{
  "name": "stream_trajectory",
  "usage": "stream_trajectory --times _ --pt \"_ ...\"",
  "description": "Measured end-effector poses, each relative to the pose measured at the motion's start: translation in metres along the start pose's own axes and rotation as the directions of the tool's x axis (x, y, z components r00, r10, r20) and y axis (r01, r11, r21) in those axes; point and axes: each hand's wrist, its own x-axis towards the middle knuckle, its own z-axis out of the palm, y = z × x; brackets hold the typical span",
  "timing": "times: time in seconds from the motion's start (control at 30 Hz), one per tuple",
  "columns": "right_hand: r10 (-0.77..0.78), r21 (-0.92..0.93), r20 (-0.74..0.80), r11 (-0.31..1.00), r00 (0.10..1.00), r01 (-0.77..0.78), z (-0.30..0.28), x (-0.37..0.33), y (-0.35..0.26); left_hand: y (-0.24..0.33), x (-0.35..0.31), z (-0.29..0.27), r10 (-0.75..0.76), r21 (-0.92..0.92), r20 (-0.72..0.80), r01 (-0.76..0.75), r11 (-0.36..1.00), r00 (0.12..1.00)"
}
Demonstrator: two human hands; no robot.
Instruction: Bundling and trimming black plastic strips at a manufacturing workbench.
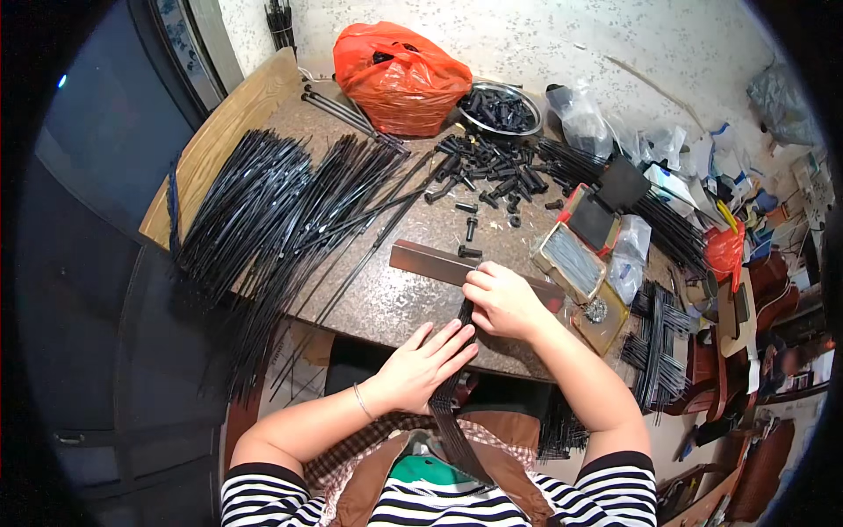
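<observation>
Table (373,300): one, beyond both grips, near edge partly hidden behind the arms
Black rod heap (255,215): off left of the grips, way too tangled to count
Red bag (399,92): one, well past the left grip, just something black peeking out
Dark bundle (451,429): one, from the right grip back under the left one, tail toward the lap; middle's covered, strands too fine to count
Metal bar (426,261): one, just past the right grip, which blocks part of it
Left grip (421,367): fingers straight, slightly spread across the bundle; thumb's hidden, can't tell if it's pinching
Right grip (507,303): curled, pinching the bundle's far end, fingertips tucked away
Black pegs (505,167): loads, scattered beyond the bar
</observation>
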Motion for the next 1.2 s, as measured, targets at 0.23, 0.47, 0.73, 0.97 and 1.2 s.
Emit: stream_trajectory --times 0.23,0.47,0.73,0.97,1.2 --pt "-0.029 -0.227 -0.057 0.974 0.998 0.015 -0.003 -0.020 -0.019 0.013 -0.011 -0.001 0.009 -0.051 -0.073 -0.013 0.999 0.997" --pt "-0.001 -0.098 -0.339 0.995 0.941 -0.034 0.007 -0.045 -0.017 0.025 -0.007 0.000 -0.008 -0.156 -0.098 -0.007 0.988 0.995" --pt "0.453 -0.048 -0.557 0.819 0.696 -0.572 -0.053 -0.069 0.042 0.020 0.013 0.001 -0.017 -0.136 -0.062 0.009 0.991 0.998" --pt "0.543 -0.089 -0.403 0.778 0.737 -0.622 -0.045 -0.085 0.090 0.005 0.035 0.011 -0.019 -0.162 -0.043 0.012 0.987 0.999" --pt "0.508 -0.098 -0.523 0.761 0.684 -0.641 -0.044 -0.071 0.093 -0.003 0.048 0.017 -0.002 -0.135 -0.018 -0.001 0.991 1.000"
